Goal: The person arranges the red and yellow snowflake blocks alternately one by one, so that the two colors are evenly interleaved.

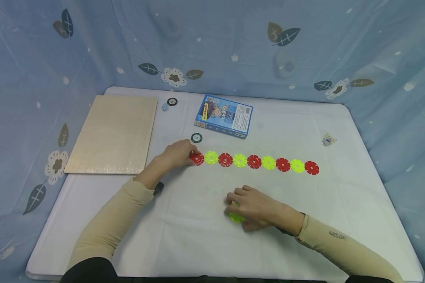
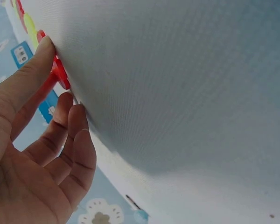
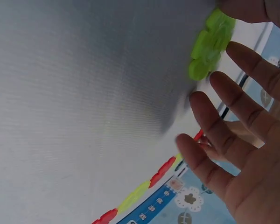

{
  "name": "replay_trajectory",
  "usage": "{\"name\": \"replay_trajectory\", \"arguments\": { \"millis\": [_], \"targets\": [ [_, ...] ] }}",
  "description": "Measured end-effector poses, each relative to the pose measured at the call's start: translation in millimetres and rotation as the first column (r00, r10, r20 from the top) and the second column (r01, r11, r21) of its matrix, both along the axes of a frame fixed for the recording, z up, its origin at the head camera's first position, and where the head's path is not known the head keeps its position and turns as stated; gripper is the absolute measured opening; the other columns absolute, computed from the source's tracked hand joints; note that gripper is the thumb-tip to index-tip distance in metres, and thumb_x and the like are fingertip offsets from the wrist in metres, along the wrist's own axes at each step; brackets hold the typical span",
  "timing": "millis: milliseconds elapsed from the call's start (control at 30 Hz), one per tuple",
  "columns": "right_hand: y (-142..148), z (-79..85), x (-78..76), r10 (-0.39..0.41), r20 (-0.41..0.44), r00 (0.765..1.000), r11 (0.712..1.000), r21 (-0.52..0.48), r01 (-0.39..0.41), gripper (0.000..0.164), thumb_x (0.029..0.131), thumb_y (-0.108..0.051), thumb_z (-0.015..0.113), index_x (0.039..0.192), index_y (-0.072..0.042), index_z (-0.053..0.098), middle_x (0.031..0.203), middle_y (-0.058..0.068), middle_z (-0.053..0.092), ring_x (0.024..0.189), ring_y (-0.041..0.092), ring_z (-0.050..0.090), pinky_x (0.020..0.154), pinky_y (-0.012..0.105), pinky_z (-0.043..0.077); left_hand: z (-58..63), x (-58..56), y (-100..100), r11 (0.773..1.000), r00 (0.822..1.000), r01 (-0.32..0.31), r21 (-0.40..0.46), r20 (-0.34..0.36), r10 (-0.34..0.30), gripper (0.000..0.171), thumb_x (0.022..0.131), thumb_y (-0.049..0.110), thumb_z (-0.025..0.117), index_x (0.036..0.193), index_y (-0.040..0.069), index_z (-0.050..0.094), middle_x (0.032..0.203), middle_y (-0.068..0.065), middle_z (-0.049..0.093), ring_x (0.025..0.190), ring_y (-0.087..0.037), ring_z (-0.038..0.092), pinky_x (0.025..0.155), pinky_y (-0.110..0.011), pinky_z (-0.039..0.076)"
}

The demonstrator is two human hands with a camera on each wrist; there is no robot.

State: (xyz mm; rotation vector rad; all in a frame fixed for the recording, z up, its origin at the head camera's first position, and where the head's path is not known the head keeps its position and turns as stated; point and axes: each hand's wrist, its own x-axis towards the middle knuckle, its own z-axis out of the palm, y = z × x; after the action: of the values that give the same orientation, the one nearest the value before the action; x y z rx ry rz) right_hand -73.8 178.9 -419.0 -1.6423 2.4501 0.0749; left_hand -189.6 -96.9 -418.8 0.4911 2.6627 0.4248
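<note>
Red and yellow-green notched plastic discs alternate in a straight row across the white table. At the row's left end, my left hand [image 1: 178,153] pinches a red disc [image 2: 60,73] between thumb and index finger, its other fingers loosely bent. The neighbouring yellow-green disc [image 1: 211,157] lines up beside it. Nearer the front edge, my right hand [image 1: 253,206] holds a separate yellow-green disc [image 3: 211,44] with thumb and fingertips, close over the tabletop. Part of that disc hides under the fingers in the head view. A red disc [image 1: 311,168] closes the row on the right.
Behind the row lies a blue printed box [image 1: 224,116]. A pale board [image 1: 115,133] covers the table's back left. Round dark stickers [image 1: 196,138] and a small colourful patch [image 1: 328,140] mark the tabletop. Blue patterned curtain [image 1: 226,43] surrounds the table.
</note>
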Motion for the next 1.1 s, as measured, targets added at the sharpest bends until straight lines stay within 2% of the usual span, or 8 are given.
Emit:
{"name": "replay_trajectory", "arguments": {
  "millis": [267, 500, 733, 1100],
  "targets": [
    [-4.3, 0.5, -1.0, 0.009, 0.012, 1.0, 1.0, 0.017, -0.01, 0.048, 0.073, -0.039, 0.079, 0.117, -0.025, 0.063, 0.115, -0.002, 0.06, 0.093, 0.014, 0.059, 0.081, 0.028, 0.054, 2.2, 0.7, -0.1, 1.0, 1.0, -0.005, 0.008, 0.005, 0.005, 0.045, 0.081, 0.022, 0.078, 0.122, 0.011, 0.066, 0.11, -0.007, 0.065, 0.096, -0.021, 0.06, 0.084, -0.038, 0.051],
    [-2.2, 0.6, -0.8, -0.029, 0.057, 0.998, 1.0, 0.014, 0.028, 0.052, 0.073, -0.038, 0.08, 0.118, -0.023, 0.061, 0.118, 0.0, 0.06, 0.098, 0.015, 0.06, 0.083, 0.028, 0.055, 2.6, 1.1, 0.3, 1.0, 1.0, -0.006, 0.007, 0.009, 0.006, 0.045, 0.081, 0.023, 0.078, 0.122, 0.011, 0.066, 0.112, -0.007, 0.065, 0.097, -0.021, 0.059, 0.084, -0.039, 0.05],
    [7.7, 7.7, -5.4, -0.142, 0.09, 0.986, 0.99, 0.004, 0.142, 0.057, 0.069, -0.039, 0.083, 0.118, -0.02, 0.062, 0.116, 0.0, 0.062, 0.103, 0.017, 0.059, 0.087, 0.036, 0.054, 4.4, 2.2, 0.7, 1.0, 1.0, -0.014, 0.004, 0.017, 0.014, 0.046, 0.081, 0.023, 0.078, 0.124, 0.01, 0.066, 0.113, -0.008, 0.064, 0.099, -0.022, 0.059, 0.086, -0.04, 0.05],
    [49.5, 16.4, -13.3, -0.317, 0.066, 0.946, 0.946, -0.055, 0.321, 0.056, 0.064, -0.034, 0.087, 0.113, -0.016, 0.068, 0.112, 0.001, 0.066, 0.102, 0.022, 0.064, 0.092, 0.044, 0.051, 2.0, 1.5, 0.0, 1.0, 1.0, -0.009, -0.002, 0.009, 0.009, 0.046, 0.081, 0.023, 0.078, 0.124, 0.01, 0.065, 0.111, -0.008, 0.064, 0.097, -0.022, 0.059, 0.085, -0.038, 0.051]
  ]
}}
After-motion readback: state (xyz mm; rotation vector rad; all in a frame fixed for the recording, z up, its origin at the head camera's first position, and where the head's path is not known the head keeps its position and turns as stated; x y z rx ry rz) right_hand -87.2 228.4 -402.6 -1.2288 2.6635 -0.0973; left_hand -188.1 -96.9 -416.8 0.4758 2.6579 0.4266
